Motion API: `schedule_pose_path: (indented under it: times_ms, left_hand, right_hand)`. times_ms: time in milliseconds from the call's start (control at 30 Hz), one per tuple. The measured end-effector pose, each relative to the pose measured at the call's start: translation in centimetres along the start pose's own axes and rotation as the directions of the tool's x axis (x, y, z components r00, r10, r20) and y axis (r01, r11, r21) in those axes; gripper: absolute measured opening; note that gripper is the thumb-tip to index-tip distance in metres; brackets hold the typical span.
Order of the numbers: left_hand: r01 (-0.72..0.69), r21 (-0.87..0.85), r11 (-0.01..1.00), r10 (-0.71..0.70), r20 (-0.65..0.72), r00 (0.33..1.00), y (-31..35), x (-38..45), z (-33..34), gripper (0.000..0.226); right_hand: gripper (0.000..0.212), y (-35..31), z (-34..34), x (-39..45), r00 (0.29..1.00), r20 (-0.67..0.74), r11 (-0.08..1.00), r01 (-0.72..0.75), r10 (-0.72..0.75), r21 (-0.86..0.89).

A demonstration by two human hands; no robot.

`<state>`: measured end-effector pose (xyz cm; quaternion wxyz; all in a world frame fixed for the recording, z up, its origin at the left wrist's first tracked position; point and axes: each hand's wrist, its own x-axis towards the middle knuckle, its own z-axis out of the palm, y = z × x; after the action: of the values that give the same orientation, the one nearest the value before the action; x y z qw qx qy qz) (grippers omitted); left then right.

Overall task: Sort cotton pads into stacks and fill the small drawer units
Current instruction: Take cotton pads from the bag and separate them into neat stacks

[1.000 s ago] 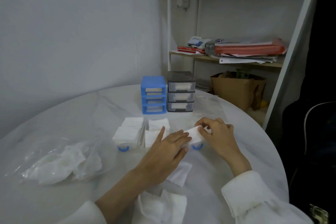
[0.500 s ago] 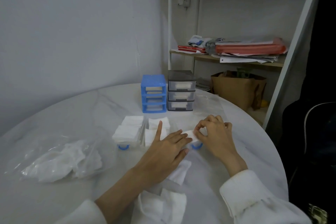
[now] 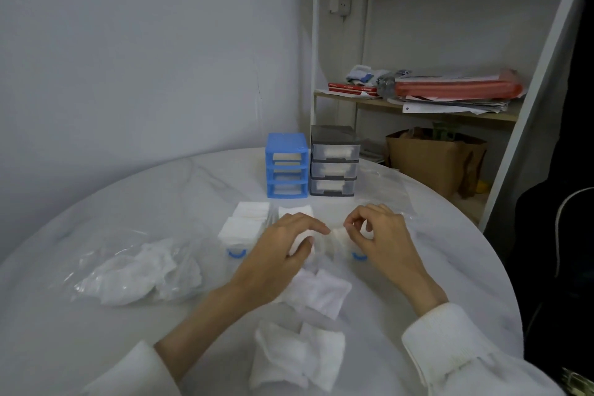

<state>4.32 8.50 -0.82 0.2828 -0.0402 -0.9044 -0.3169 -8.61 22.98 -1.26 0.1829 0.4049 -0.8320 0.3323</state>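
Note:
A small stack of white cotton pads point(image 3: 334, 243) sits between my hands, over a clear drawer with a blue handle point(image 3: 359, 256). My left hand point(image 3: 279, 251) curls over the stack's left end, thumb underneath. My right hand point(image 3: 382, 235) pinches its right edge with thumb and forefinger; this spot is blurred. Another pulled-out drawer point(image 3: 239, 230) full of pads lies to the left. At the back stand the blue drawer unit point(image 3: 286, 165), its slots without drawers, and the grey drawer unit point(image 3: 334, 164) with pads in its drawers.
Loose pads point(image 3: 321, 292) lie just in front of my hands, and more pads point(image 3: 299, 360) near the table's front edge. A clear plastic bag of pads point(image 3: 138, 273) lies at the left. A shelf rack point(image 3: 418, 103) and a brown bag point(image 3: 434, 161) stand behind the round table point(image 3: 160, 202).
My left hand went from lying flat on the pads to curling round them. My right hand lowered its pads toward the drawer and now pinches their edge.

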Motion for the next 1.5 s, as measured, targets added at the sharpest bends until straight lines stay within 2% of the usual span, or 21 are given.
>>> schedule_pose_path:
  times_ms: [133, 233, 367, 467, 600, 733, 967, 1133, 1200, 1300, 1433, 1500]
  left_hand:
    - [0.062, -0.036, 0.997, -0.062, -0.017, 0.998, -0.1, -1.6, -1.2, 0.043]
    - [0.084, -0.043, 0.996, -0.084, -0.002, 0.996, -0.2, -2.9, -1.8, 0.04]
    - [0.118, -0.008, 0.993, -0.117, 0.101, 0.988, -0.3, -4.3, -2.1, 0.032]
    - [0.093, 0.051, 0.994, -0.1, 0.146, 0.984, -0.5, -5.3, -2.2, 0.03]
    - [0.062, 0.082, 0.995, -0.075, 0.175, 0.982, -0.6, -6.3, -2.0, 0.035]
    - [0.057, 0.14, 0.988, -0.076, 0.127, 0.989, -1.1, -6.3, -1.7, 0.034]
    - [0.071, 0.15, 0.986, -0.072, -0.003, 0.997, -1.5, -6.7, -1.6, 0.025]
    - [0.127, -0.002, 0.992, -0.126, -0.176, 0.976, -1.1, -6.3, -1.8, 0.018]
    - [0.16, -0.084, 0.983, -0.176, -0.237, 0.956, -0.9, -5.9, -1.9, 0.014]
    - [0.201, -0.24, 0.95, -0.268, -0.291, 0.918, -0.7, -5.3, -1.9, 0.013]
    - [0.247, -0.435, 0.866, -0.398, -0.297, 0.868, -0.6, -4.0, -1.5, 0.014]
    - [0.26, -0.504, 0.824, -0.447, -0.296, 0.844, -0.7, -3.2, -1.0, 0.018]
  right_hand:
    - [0.009, -1.3, -0.1, -0.8, 0.998, 0.013, 0.998, 0.054, -0.054, 0.039]
    - [0.009, -2.5, -0.5, -1.8, 0.995, 0.052, 0.993, 0.078, -0.083, 0.092]
    - [0.008, -3.9, -0.8, -3.3, 0.979, 0.156, 0.971, 0.096, -0.132, 0.217]
    - [0.006, -4.8, -0.5, -4.3, 0.944, 0.289, 0.965, 0.088, -0.16, 0.246]
    - [0.033, -4.8, 0.0, -4.9, 0.9, 0.413, 0.981, 0.067, -0.138, 0.181]
    - [0.04, -4.4, -0.1, -5.3, 0.87, 0.486, 0.991, 0.023, -0.086, 0.133]
    - [0.04, -4.8, 0.0, -5.2, 0.909, 0.411, 0.973, -0.034, -0.064, 0.227]
    - [0.018, -5.1, -0.3, -4.9, 0.952, 0.29, 0.961, 0.013, -0.097, 0.277]
    - [0.016, -5.3, -0.3, -4.9, 0.962, 0.259, 0.946, 0.0, -0.089, 0.324]
    - [0.015, -5.6, -0.5, -4.5, 0.975, 0.221, 0.881, -0.082, -0.026, 0.466]
    - [0.03, -6.0, -0.9, -3.4, 0.98, 0.186, 0.746, -0.176, 0.071, 0.642]
    - [0.03, -6.2, -1.1, -2.7, 0.981, 0.15, 0.662, -0.192, 0.121, 0.724]
